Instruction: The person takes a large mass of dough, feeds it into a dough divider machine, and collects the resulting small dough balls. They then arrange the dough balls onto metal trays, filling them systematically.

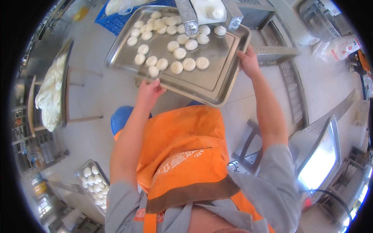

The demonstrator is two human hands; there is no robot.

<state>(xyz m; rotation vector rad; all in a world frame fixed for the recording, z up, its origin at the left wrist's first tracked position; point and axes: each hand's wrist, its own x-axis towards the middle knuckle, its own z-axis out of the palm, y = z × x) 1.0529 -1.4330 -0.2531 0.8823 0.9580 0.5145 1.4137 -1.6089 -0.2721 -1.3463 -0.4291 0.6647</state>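
A rectangular metal tray [204, 78] is held between my two hands, tilted in the view. My left hand [150, 91] grips its near left edge, and my right hand [249, 61] grips its right edge. Several round white dough pieces [189, 64] lie on the tray, most of them towards its far and left parts. Over the tray's far edge reaches the metal-framed end of a conveyor [191, 24], with one dough piece [215, 13] on its white belt. The fingers under the tray are hidden.
A blue plastic crate [112, 21] sits behind the tray. At the left, a large mass of white dough [52, 90] lies on a stand. Another tray [100, 167] with several white pieces is at lower left. Metal framing [276, 54], a stool [250, 145] and an upright tray [320, 157] stand at right.
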